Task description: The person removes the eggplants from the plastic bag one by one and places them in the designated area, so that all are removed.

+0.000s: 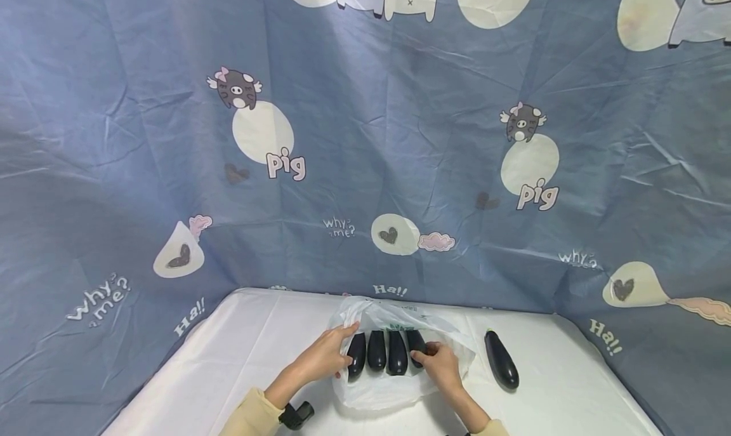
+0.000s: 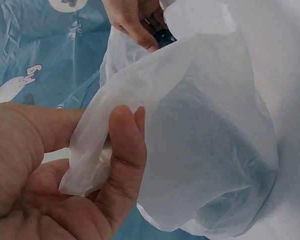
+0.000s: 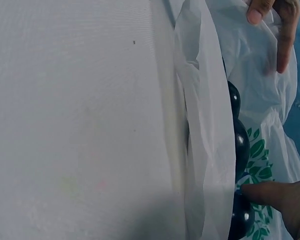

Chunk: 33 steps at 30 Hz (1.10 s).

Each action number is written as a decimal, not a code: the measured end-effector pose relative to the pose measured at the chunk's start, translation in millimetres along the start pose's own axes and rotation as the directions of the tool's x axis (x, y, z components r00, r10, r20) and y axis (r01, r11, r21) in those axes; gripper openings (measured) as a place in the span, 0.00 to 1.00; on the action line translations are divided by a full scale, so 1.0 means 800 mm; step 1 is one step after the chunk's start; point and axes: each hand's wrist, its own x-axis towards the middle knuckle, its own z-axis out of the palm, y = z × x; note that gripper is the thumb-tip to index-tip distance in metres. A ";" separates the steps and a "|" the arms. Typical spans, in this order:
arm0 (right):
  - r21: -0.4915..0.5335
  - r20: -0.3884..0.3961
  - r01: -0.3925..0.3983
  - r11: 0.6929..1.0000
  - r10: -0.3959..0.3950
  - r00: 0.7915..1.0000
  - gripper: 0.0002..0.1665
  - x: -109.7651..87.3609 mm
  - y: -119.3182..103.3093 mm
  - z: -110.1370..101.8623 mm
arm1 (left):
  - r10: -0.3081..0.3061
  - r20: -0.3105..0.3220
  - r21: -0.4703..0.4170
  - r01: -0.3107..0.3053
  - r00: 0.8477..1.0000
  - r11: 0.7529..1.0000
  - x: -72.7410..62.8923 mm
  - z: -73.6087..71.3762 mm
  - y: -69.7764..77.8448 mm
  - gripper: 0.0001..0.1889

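A thin white plastic bag point(image 1: 379, 398) with green leaf print lies on the table, its mouth spread open. Inside, several dark, glossy eggplants point(image 1: 397, 356) lie side by side. My left hand point(image 1: 328, 355) pinches the bag's edge at the left; the left wrist view shows the film point(image 2: 92, 155) between thumb and fingers. At the other side, my right hand point(image 1: 441, 365) grips the rightmost eggplant point(image 1: 415, 342) in the bag, and its thumb point(image 3: 270, 194) rests on the dark skin in the right wrist view. The bag's film hides parts of the eggplants.
Another eggplant point(image 1: 502, 362) lies on the white tabletop point(image 1: 274, 334) to the right of the bag. A blue cloth point(image 1: 354, 138) with pig prints hangs behind the table. A black device point(image 1: 297, 416) is strapped at the left wrist.
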 end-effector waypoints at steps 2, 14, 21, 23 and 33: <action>-0.008 0.001 0.004 1.000 -0.004 1.000 0.26 -0.001 -0.001 0.001 | -0.001 -0.002 -0.001 0.001 1.000 1.000 -0.001 0.000 0.000 0.37; 0.007 -0.021 -0.051 0.999 0.051 0.998 0.25 -0.007 -0.010 -0.008 | -0.014 0.001 0.004 0.014 1.000 1.000 0.000 0.000 -0.001 0.38; 0.036 0.000 -0.091 0.995 0.091 0.996 0.26 -0.010 -0.014 -0.014 | 0.003 -0.005 0.004 -0.003 1.000 1.000 0.000 -0.001 -0.001 0.38; 0.041 0.010 -0.102 0.994 0.102 0.995 0.26 -0.011 -0.014 -0.016 | 0.013 -0.007 0.008 -0.013 1.000 1.000 0.000 -0.001 -0.001 0.38; 0.043 0.016 -0.131 0.990 0.131 0.991 0.27 -0.016 -0.015 -0.025 | 0.019 -0.011 0.006 -0.019 1.000 1.000 -0.001 -0.002 -0.001 0.38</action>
